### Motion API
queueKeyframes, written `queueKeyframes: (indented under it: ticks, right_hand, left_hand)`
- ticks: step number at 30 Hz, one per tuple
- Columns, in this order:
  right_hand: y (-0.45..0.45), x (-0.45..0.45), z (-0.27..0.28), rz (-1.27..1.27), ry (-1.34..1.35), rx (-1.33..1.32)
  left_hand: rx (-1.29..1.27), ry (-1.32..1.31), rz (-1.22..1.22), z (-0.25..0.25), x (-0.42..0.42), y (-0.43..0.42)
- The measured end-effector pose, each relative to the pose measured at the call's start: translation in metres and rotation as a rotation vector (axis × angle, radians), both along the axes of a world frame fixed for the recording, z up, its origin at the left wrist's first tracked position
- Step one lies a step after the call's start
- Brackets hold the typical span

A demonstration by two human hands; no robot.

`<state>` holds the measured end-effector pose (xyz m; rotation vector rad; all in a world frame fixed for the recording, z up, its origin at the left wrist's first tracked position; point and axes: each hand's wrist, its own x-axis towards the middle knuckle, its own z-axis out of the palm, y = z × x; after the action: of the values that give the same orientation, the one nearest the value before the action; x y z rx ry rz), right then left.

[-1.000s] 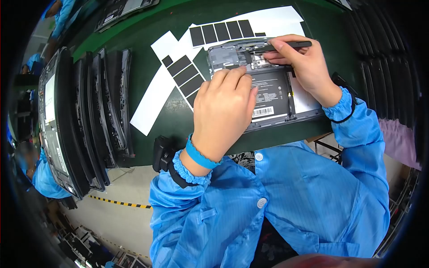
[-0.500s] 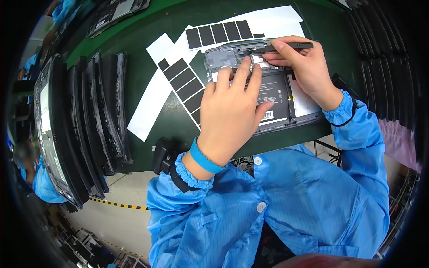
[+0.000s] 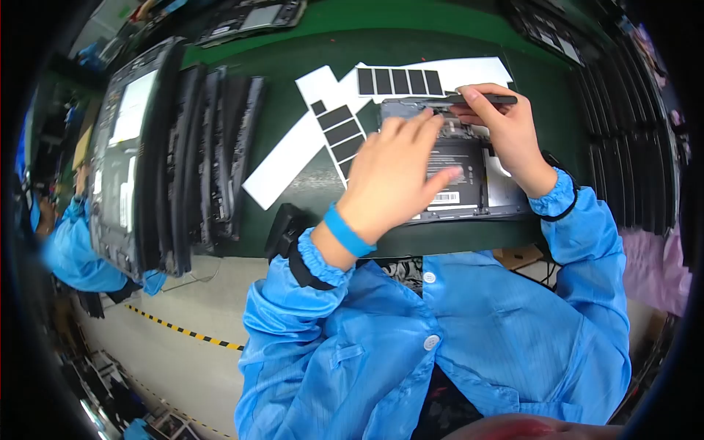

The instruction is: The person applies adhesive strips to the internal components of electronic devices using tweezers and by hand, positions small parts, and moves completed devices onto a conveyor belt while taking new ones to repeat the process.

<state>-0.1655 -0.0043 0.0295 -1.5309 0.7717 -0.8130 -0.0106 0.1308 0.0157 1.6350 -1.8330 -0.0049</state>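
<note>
An opened laptop base (image 3: 473, 213) lies in front of me, with its battery (image 3: 458, 172) and inner parts exposed. My left hand (image 3: 392, 165) is over its left part, fingers stretched out and slightly blurred, holding nothing. Whether the fingertips touch the base I cannot tell. At the base's upper right, my right hand (image 3: 506, 132) pinches black tweezers (image 3: 500, 99), their tips pointing left over the far edge. Behind and left of the base are a sheet of black stickers (image 3: 400, 82) and a second sticker sheet (image 3: 342, 133), lying on white paper strips (image 3: 282, 165).
Several laptop bases (image 3: 132, 154) stand upright at the left of the green table (image 3: 308, 51). More dark panels (image 3: 623, 147) are stacked at the right. Another laptop base (image 3: 253, 18) lies at the back. A co-worker's blue sleeve (image 3: 81, 249) shows at far left.
The camera view has shifted, so the table things appear further right. My left fingers, earlier spread on the laptop base, have drawn closer together and moved left over it. The right hand keeps the tweezers.
</note>
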Motion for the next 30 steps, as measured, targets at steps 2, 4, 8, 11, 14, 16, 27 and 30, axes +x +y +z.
queueKeyframes:
  ticks: [2,4,8,11,14,16,27,30]
  right_hand:
    - [0.001,0.022,0.013,0.078,0.021,-0.069]
    - [0.001,0.058,0.021,0.135,0.053,-0.275]
    - [-0.009,0.131,-0.008,0.158,0.148,-0.409]
    - [-0.009,0.148,-0.027,0.145,0.238,-0.436]
    - [-0.005,0.149,-0.027,0.148,0.253,-0.433]
    - [-0.006,0.151,-0.027,0.156,0.264,-0.405]
    - [0.003,0.146,-0.025,0.154,0.111,-0.509]
    - [0.004,0.142,-0.025,0.148,0.097,-0.537]
  left_hand:
    - [-0.063,0.067,0.071,0.013,0.027,0.010]
    - [-0.079,0.123,0.274,0.007,0.056,0.018]
    - [0.098,0.000,0.527,-0.021,0.086,0.019]
    - [0.239,-0.167,0.604,-0.025,0.085,0.015]
    - [0.255,-0.252,0.624,-0.031,0.081,0.013]
    - [0.254,-0.274,0.612,-0.035,0.083,0.012]
    - [0.250,-0.332,0.625,-0.035,0.079,0.010]
    - [0.318,-0.359,0.634,-0.030,0.077,0.008]
